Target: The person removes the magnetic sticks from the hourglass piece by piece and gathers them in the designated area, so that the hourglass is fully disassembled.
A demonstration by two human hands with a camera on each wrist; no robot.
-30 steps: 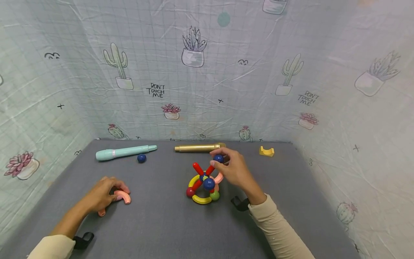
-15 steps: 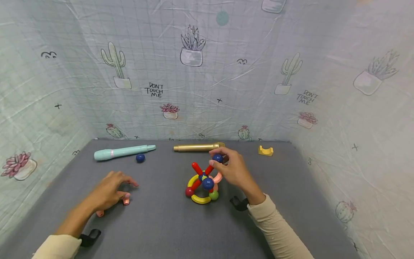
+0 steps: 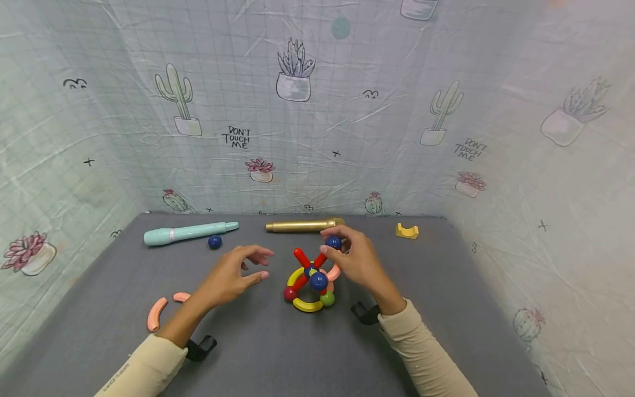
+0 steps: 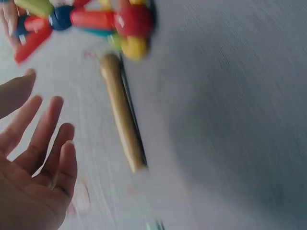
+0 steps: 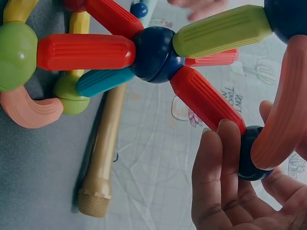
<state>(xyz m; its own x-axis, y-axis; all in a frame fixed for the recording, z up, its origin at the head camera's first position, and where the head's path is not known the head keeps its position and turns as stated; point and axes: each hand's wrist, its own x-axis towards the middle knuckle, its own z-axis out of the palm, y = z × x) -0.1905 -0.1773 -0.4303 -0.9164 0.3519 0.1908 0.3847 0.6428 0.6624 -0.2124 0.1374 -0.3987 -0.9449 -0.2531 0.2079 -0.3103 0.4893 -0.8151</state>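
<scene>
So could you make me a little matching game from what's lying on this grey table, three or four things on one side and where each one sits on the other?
Things:
1. mint pen
2. gold tube
3. yellow block
4. pink curved pieces

Places:
A. far right, near the back wall
B. near left, lying loose behind the left hand
C. far left, with a loose blue ball just in front
D. back middle, behind the stick-and-ball toy that the right hand holds

Pairs: 1-C, 2-D, 3-A, 4-B
</scene>
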